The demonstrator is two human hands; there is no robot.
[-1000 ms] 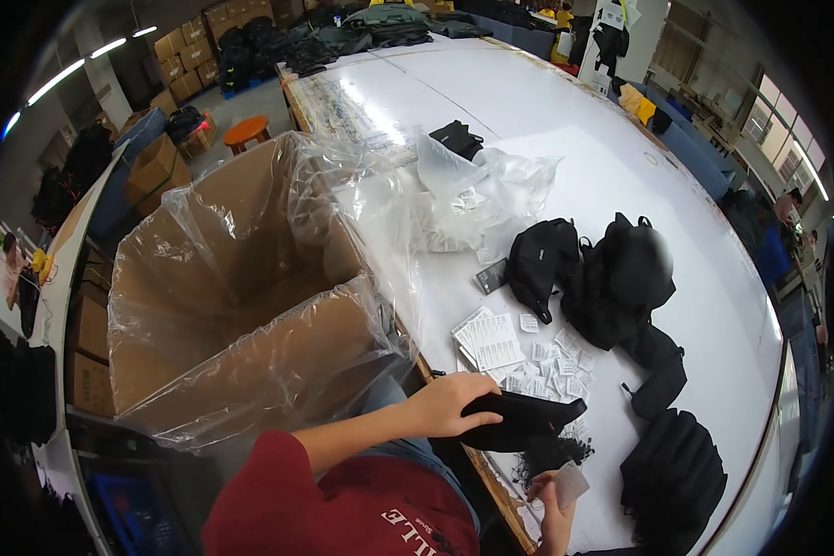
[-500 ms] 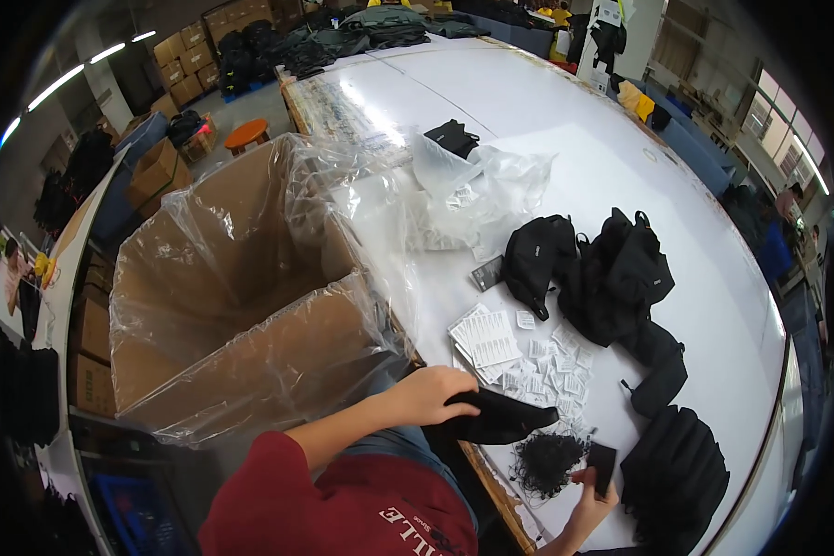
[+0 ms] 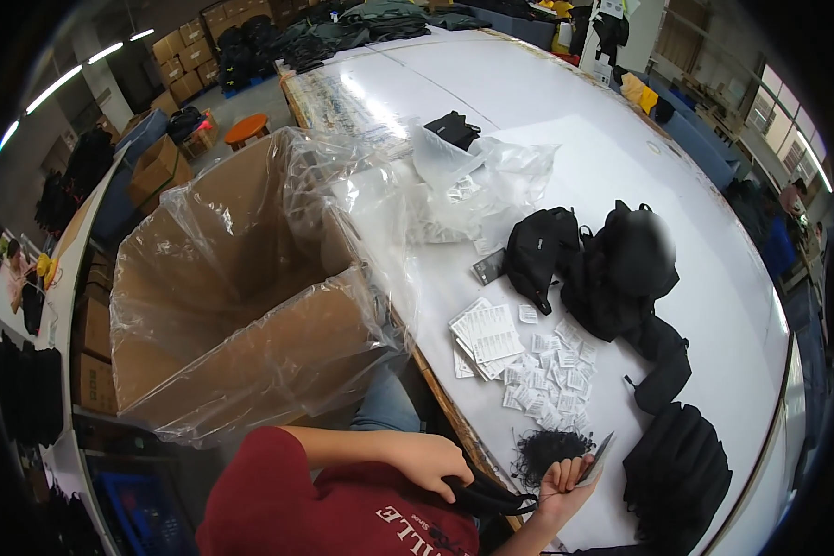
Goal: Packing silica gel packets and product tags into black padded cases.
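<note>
While the left hand (image 3: 435, 466), fingers curled, is clasping a black pouch (image 3: 494, 498) at the table edge (image 3: 448, 400), the right hand (image 3: 563, 489) is pinching a card (image 3: 599, 460), seemingly unattached; strings (image 3: 545, 452) are lying loose.

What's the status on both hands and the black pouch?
Left hand gripping black pouch at the table edge. Right hand holding thin card, tilted up. Black string tangle close by right hand.

Glossy clear plastic liner (image 3: 380, 199) gleaming at nine o'clock, over a matt cardboard box (image 3: 250, 357)! Paper slips (image 3: 553, 375) at four, dull cloth pouch (image 3: 493, 499) at five; that narrowly seen card (image 3: 597, 460) looks smooth, perhaps.
</note>
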